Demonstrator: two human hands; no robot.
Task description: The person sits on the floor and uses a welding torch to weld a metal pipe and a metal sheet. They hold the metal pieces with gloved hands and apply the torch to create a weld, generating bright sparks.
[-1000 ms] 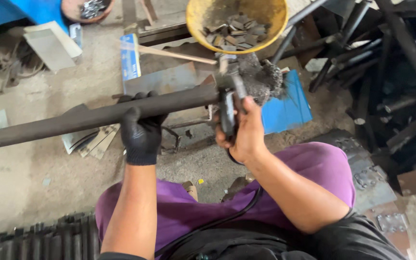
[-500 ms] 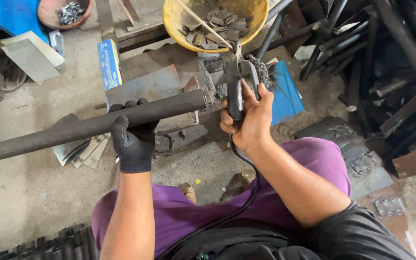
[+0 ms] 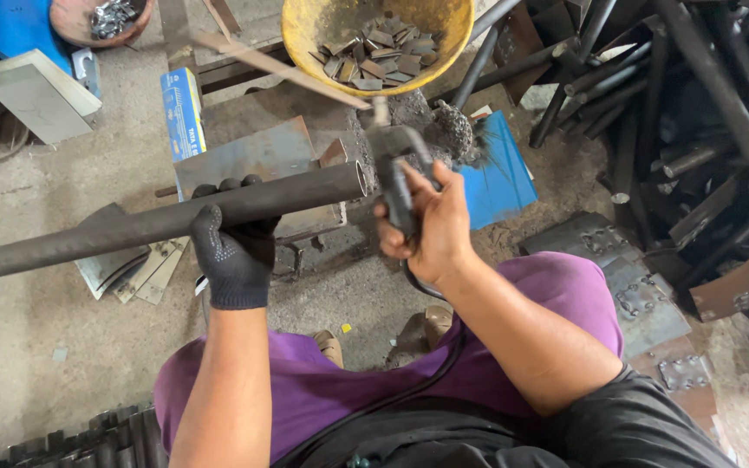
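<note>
My left hand (image 3: pixel 234 249), in a black knit glove, grips a long dark steel pipe (image 3: pixel 114 230) near its right half and holds it level over the floor. The pipe's open end (image 3: pixel 359 179) points right. My bare right hand (image 3: pixel 431 225) is closed around the dark handle of a welding electrode holder (image 3: pixel 394 173), just right of the pipe's end. A thin welding rod (image 3: pixel 279 69) sticks out of the holder up and to the left. A black cable (image 3: pixel 431 364) runs from the holder down across my purple trousers.
A yellow bowl (image 3: pixel 305 35) of small metal plates sits ahead. A flat steel plate (image 3: pixel 244 152), a blue box (image 3: pixel 182 108) and a blue sheet (image 3: pixel 500 178) lie on the concrete floor. Dark pipes and bars (image 3: pixel 695 113) are piled at the right; drilled plates (image 3: pixel 643 295) lie beside my leg.
The pipe's open end has drawn a little away from the holder, and my right hand has shifted slightly down and right. The view has moved in closer.
</note>
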